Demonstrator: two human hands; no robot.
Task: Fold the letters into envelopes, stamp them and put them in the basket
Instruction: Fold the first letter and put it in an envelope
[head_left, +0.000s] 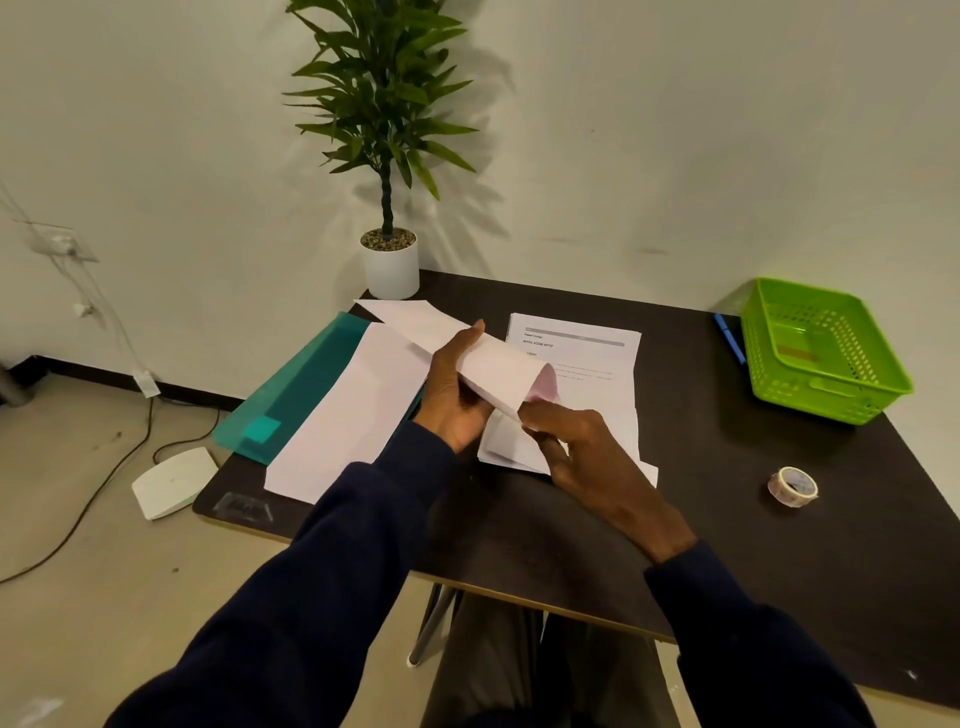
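Left hand (457, 387) is up off the tabletop (727, 545), fingers curled round a long white envelope (457, 340), thumb lying along its top. The envelope slants away to the far left, with its open mouth facing right. Right hand (582, 447) comes in at that mouth, thumb and forefinger pinching its lower lip. Right under those fingers lies a folded letter (501, 449), flat on the tabletop and partly covered by the hand.

Counting now: two envelopes, the one held and a second envelope (343, 415) lying flat. There is a pile of printed sheets (576, 348) behind the hands, and I can't tell how many. One green basket (826, 358), one roll of tape (792, 486), one blue pen (730, 338), one teal folder (296, 395).

The folder sticks out over the left edge, with the flat envelope resting across it and reaching almost to the front-left corner. The basket sits at the far right, close to the edge, and the pen lies just left of it. The tape is well apart from the papers on the right. There is bare dark tabletop between the sheets and the basket, and more along the near edge. A potted plant (389, 265) stands at the back corner.
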